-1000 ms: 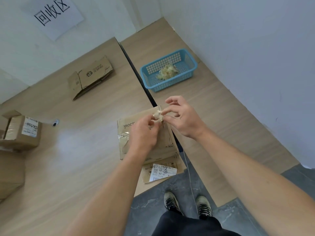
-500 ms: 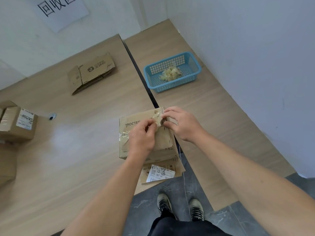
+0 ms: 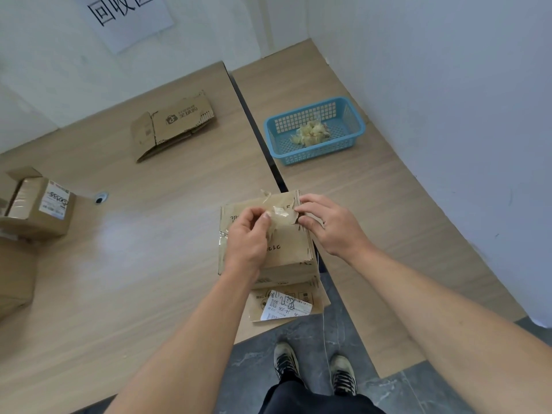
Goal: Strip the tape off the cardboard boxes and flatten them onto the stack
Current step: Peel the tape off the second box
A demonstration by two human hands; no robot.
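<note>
Two light wood tables stand side by side, the left table (image 3: 134, 279) and the right table (image 3: 373, 219), with a thin dark gap (image 3: 253, 121) between them. The grip is at the near edge of the left table, right by the gap. There the left hand (image 3: 248, 234) pinches tape (image 3: 279, 212) on a brown box (image 3: 289, 249), and the right hand (image 3: 331, 225) holds its far corner.

The box sits on the table. Just nearer than the grip, a flat card piece (image 3: 285, 304) with a white label sticks out from under the box.

Far past the grip and to its left lies a pile of flat boxes (image 3: 173, 124). Past the grip on the right, on the other table, sits a blue basket (image 3: 357, 127) with scrunched tape bits (image 3: 310, 134).

Well left of the grip stands a labelled box (image 3: 38, 204), with a plain box (image 3: 15, 279) nearer. A small round thing (image 3: 100, 198) lies between the labelled box and the grip.
</note>
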